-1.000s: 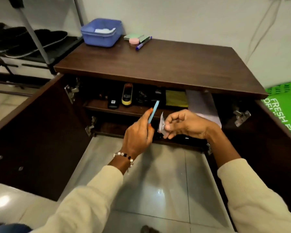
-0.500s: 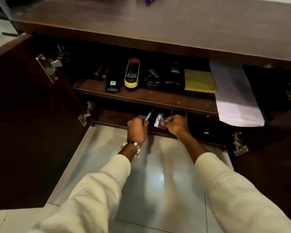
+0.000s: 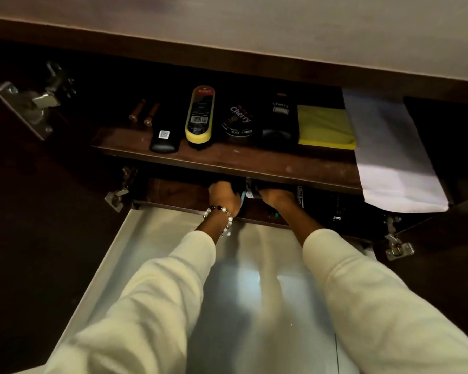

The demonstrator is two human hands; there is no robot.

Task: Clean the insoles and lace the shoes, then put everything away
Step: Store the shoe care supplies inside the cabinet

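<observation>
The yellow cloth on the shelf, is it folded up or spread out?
Folded. The yellow cloth lies as a neat flat rectangle on the upper shelf, with a doubled edge showing along its front.

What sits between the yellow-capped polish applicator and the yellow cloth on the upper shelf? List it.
Head view: a round Cherry polish tin, then a black Cherry bottle.

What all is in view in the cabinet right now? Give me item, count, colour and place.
wooden-handled tools: two, brown, upper shelf, far left
flat case: one, black, upper shelf, right of the tools
sponge applicator: one, yellow and black, upper shelf, centre
Cherry polish tin: one, black, right of applicator
Cherry bottle: one, black, beside the tin
cloth: one, yellow, upper shelf, right
paper bag: one, white, hanging over shelf's right end
bracelet: one, beaded, left wrist
left hand: lower compartment, fingers hidden
right hand: lower compartment, fingers hidden
</observation>
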